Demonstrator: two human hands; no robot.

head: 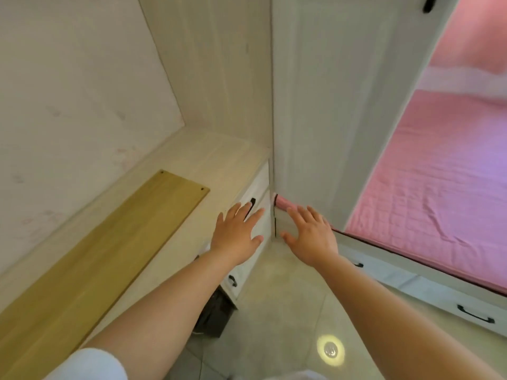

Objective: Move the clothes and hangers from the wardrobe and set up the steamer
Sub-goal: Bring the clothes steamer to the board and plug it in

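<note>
2 bare hands reach forward with fingers straight and spread, and neither grasps anything. The left hand [237,234] hovers palm-down in front of the pale whitewashed wooden wardrobe [214,78], its fingertips over a small black metal drawer handle [251,204]; whether they touch the drawer front cannot be told. The right hand [310,234] is likewise released, held flat before the bottom of the tall white panelled wardrobe door [337,105], which stands open beside the compartment. The wardrobe's open compartment shows a matt, faintly grained back wall and a smooth pale shelf; no clothes, hangers or steamer can be seen in this view. On that shelf lies a long flat yellowish wooden board [109,250] with small dark screw holes at its far corners. Below the shelf sit white drawers, 1 more with a curved black handle [232,281] lower down. A dark boxy object [214,316] stands on the floor beside the drawers, too shadowed to identify. A pink quilted bedspread [425,187], stitched in a grid and slightly creased, covers the bed on the right, and a corner of it shows under the door's foot. The white bed base [411,283] carries black pull handles. The glossy pale tiled floor [274,311] reflects 1 round light. A white sleeve [90,363] edges the left arm.
</note>
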